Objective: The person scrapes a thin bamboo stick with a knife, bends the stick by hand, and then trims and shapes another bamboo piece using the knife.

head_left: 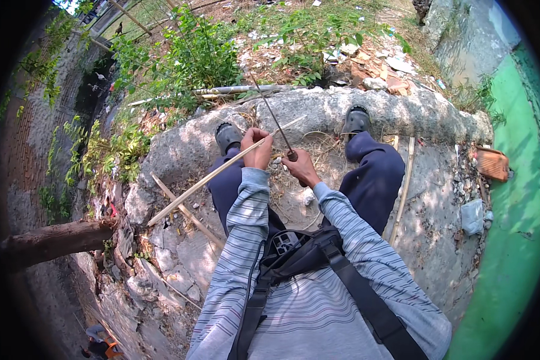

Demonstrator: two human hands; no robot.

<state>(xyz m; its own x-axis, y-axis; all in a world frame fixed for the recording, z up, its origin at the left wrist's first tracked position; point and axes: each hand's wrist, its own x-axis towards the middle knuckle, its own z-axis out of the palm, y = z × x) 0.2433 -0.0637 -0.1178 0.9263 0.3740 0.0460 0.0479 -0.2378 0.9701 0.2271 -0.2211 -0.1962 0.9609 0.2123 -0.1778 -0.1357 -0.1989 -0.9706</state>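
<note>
The person sits on a rough concrete slab, legs stretched forward, with both dark shoes resting against the raised concrete kerb at its far edge.

The left hand is closed in a full grip around a long pale bamboo strip. The strip runs diagonally from upper right, past the hand, down to the left, where its lower end lies over the broken edge of the slab.

The right hand is closed around the wooden handle of a thin dark blade. The blade rises from the hand toward the upper left and crosses the bamboo strip just beside the left hand. Whether blade and strip actually touch cannot be told.

Both hands sit close together between the knees, above a scatter of dry shavings on the slab.

A second pale strip lies on the slab beside the left leg; another stick lies beside the right leg. A log lies at the left. Green shrubs and rubble stand beyond the kerb.
</note>
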